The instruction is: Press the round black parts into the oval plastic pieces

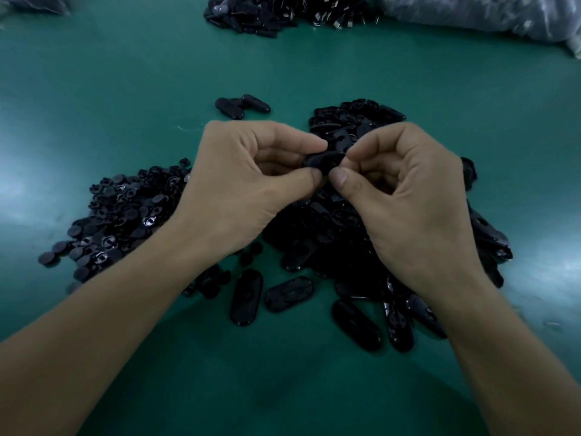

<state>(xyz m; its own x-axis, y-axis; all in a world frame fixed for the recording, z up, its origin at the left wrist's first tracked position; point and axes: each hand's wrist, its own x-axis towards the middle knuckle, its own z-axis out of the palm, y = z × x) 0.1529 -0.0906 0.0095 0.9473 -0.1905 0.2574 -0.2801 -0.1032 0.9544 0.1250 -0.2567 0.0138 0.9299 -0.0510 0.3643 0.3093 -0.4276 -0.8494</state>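
We find the left hand [251,177] and right hand [408,190] both pinching one oval piece [323,159] above the table [125,89]. Any round part there is hidden. Risk: skewed pressure could leave it unseated, or the piece could drop into the oval heap [339,234]. Counts: one held; round heap [125,215] and oval heap uncountable; at least two ovals [242,105] apart.

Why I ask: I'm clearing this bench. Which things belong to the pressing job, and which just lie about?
In the job: left hand and right hand, both pinching the held oval piece; round parts pile; oval pieces pile.
Lying about: far heap of black parts; clear bags.
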